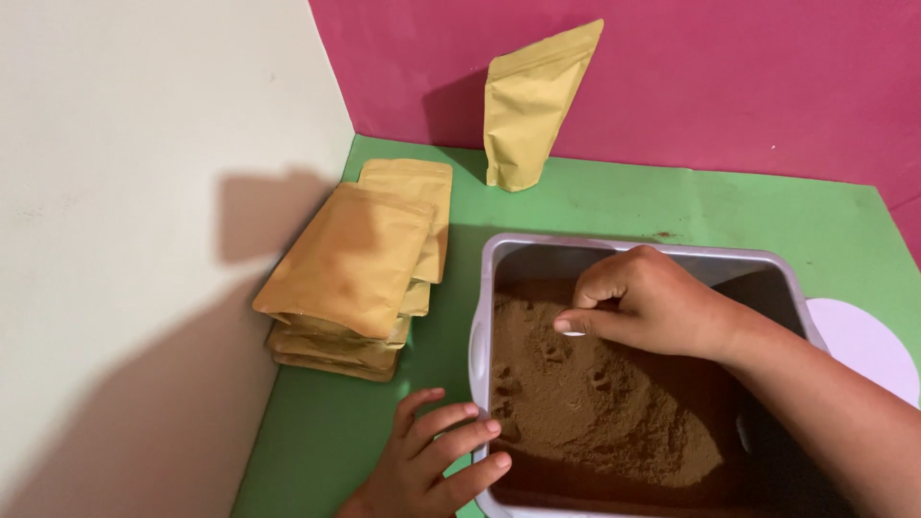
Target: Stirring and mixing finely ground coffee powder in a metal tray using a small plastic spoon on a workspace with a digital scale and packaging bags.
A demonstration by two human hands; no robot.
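Note:
A grey square tub (484, 288) sits on the green surface and holds brown powder (595, 403) marked with dents. My right hand (652, 302) reaches into the tub from the right. Its fingers are curled and pinched on a small white object (573, 333) at the powder's surface, most of which is hidden. My left hand (432, 460) lies at the tub's near left corner with its fingers spread, the fingertips touching the rim. It holds nothing.
A stack of several flat yellow-brown pouches (360, 269) lies left of the tub. One pouch (528, 105) stands upright against the pink back wall. A cream wall closes the left side. A white round object (868, 345) shows right of the tub.

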